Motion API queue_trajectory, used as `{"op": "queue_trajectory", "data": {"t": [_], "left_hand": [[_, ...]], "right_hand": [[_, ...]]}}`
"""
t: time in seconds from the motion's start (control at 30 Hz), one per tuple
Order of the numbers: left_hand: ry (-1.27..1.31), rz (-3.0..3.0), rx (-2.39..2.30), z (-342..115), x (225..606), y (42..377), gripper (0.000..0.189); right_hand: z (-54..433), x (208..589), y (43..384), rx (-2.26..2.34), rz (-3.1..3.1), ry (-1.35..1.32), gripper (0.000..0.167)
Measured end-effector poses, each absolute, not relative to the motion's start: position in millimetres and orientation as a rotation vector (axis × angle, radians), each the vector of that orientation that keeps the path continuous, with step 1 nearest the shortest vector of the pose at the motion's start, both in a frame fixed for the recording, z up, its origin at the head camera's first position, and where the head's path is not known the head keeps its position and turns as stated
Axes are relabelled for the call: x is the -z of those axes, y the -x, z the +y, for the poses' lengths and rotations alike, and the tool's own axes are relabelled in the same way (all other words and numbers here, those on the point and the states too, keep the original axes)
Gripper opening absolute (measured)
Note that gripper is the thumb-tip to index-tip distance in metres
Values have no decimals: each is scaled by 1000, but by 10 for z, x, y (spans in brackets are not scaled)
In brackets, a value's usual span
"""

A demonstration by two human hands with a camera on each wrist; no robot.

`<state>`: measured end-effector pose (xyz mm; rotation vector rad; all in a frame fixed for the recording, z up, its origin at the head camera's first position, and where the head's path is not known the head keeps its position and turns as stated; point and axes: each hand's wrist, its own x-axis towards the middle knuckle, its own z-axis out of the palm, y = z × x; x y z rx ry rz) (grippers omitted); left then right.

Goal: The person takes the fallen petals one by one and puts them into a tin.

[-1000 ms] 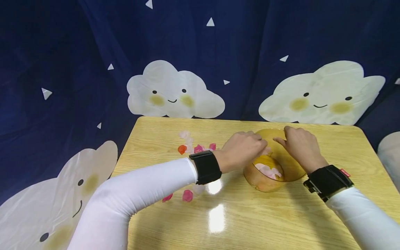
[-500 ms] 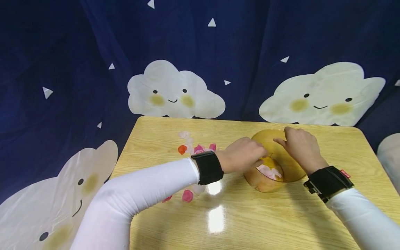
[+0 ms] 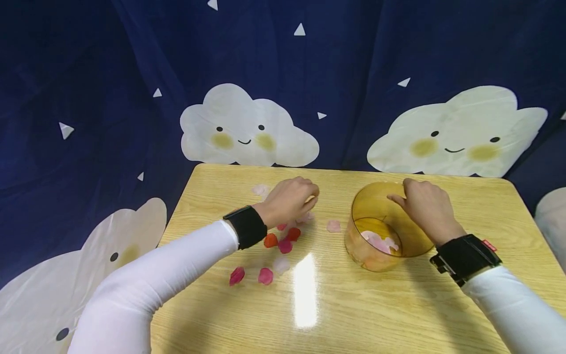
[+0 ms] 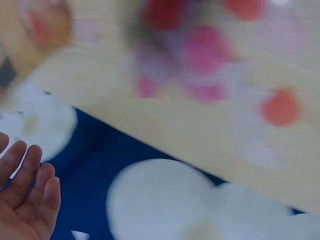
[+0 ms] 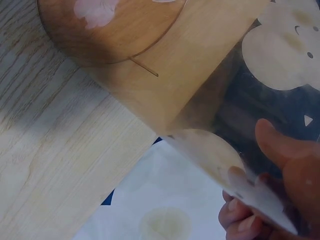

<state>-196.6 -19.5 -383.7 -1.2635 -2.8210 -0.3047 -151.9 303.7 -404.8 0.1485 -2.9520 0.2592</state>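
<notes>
My left hand (image 3: 289, 199) hovers over a scatter of loose petals on the table, its fingers loosely bent and holding nothing. In the left wrist view, those fingers (image 4: 40, 187) are relaxed and slightly spread. Beneath and near it lie an orange-red petal (image 3: 270, 240), a magenta petal (image 3: 285, 246) and several others, some hidden by the hand. My right hand (image 3: 428, 209) grips the rim of a clear amber bowl (image 3: 373, 260), which leans toward me. The right wrist view has the thumb (image 5: 282, 147) inside the wall and fingers outside. Pale pink petals (image 3: 379, 242) lie in the bowl.
One pale pink petal (image 3: 333, 226) lies between the left hand and the bowl. Nearer me are a dark pink petal (image 3: 237, 276), another pink petal (image 3: 266, 276) and a whitish petal (image 3: 281, 265). Behind the wooden table (image 3: 353, 314) hangs a navy curtain (image 3: 345, 59) with clouds.
My left hand has moved from over the bowl leftward to the scattered petals, uncovering a pale petal beside the bowl. The right hand and bowl have stayed in place.
</notes>
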Motion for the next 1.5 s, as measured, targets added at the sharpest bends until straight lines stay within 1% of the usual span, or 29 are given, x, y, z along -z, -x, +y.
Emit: {"op": "queue_trajectory", "data": {"t": [0.13, 0.23, 0.43, 0.63, 0.93, 1.1, 1.23, 1.3, 1.5], "left_hand": [[1147, -2929, 272, -536, 4037, 2047, 12], [1118, -3034, 222, -731, 4180, 2076, 10], [1111, -3255, 139, -996, 4418, 2065, 16], [1152, -3243, 48, -1164, 4621, 1988, 5], [1161, -3161, 16, -1242, 4744, 1932, 13], [1113, -3197, 28, -1246, 4755, 1956, 13], [1094, -3165, 86, -1193, 4679, 2016, 17], [1087, -3144, 108, -1135, 4604, 2050, 19], [1076, -3072, 157, -850, 4265, 2154, 17]], "right_hand": [[3037, 4060, 1518, -260, -2955, -146, 46], [3035, 4065, 1517, -266, -2953, -151, 46], [3046, 4049, 1505, -272, -2933, -146, 47], [3058, 4031, 1511, -250, -2915, -169, 47], [3050, 4027, 1530, -235, -2909, -182, 47], [3040, 4040, 1541, -231, -2917, -194, 46], [3035, 4044, 1537, -232, -2914, -196, 46], [3034, 4047, 1535, -232, -2912, -194, 46], [3042, 4060, 1544, -241, -2909, -195, 46]]}}
